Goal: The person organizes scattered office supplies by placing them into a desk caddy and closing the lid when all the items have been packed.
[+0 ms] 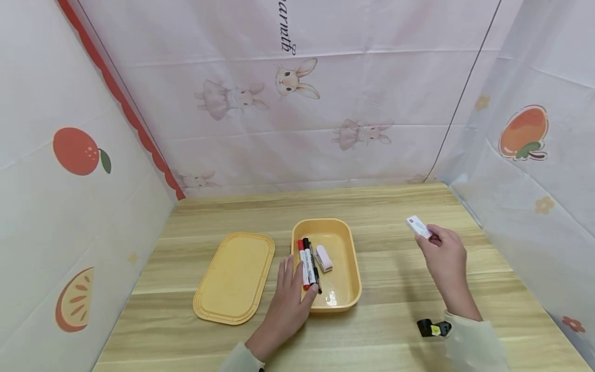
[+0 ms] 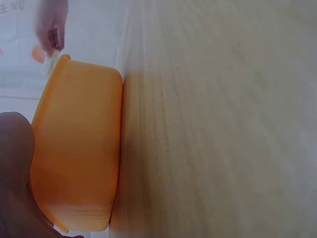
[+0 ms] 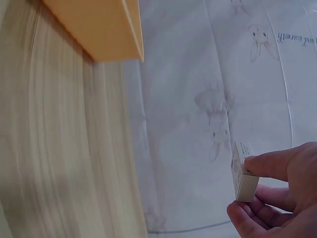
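Observation:
My right hand pinches a small white cardboard box between thumb and fingers, held above the table to the right of the yellow bin. Print shows on the carton in the right wrist view, too small to read. My left hand rests at the near left rim of the yellow bin, fingers extended, thumb over the inside. Within the bin lie a red marker, a black marker, a slim black pen and a pale pink stapler.
A yellow lid lies flat on the wooden table, left of the bin. Fabric sheets printed with rabbits and fruit hang at the back and both sides. A black strap clip sits at my right cuff.

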A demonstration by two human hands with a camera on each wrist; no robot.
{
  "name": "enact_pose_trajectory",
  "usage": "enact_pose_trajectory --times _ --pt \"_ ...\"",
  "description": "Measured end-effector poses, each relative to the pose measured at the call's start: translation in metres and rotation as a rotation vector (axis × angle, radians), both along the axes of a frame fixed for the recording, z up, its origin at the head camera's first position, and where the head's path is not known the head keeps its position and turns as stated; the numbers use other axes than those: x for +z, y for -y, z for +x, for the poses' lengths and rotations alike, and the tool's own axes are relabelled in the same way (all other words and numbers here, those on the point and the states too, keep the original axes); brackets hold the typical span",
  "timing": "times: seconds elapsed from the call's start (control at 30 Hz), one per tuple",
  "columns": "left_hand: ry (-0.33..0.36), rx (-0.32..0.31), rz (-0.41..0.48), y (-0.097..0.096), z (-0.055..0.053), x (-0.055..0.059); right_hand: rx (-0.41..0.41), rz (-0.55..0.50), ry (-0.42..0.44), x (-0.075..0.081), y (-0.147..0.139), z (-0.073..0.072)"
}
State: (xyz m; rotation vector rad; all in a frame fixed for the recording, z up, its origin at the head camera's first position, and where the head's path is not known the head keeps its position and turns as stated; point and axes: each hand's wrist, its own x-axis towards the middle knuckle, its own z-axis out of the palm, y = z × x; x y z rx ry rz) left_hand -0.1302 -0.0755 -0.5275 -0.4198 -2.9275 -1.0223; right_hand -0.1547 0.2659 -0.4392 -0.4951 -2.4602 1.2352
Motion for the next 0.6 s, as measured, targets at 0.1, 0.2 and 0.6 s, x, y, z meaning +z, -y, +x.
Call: enact_pose_trajectory --times 0.1,0.2,0.6 --pt "0.001 0.000 -0.002 0.000 0.000 0.000 0.032 -0.008 -0.014 0.001 0.013 -0.005" --pt "0.005 0.002 -0.005 0.001 0.000 -0.001 0.060 -0.019 -0.028 0.001 0.025 -0.010" --pt "0.002 0.007 -0.005 0.000 0.000 -0.001 0.133 -0.054 -0.042 -0.006 0.075 -0.028"
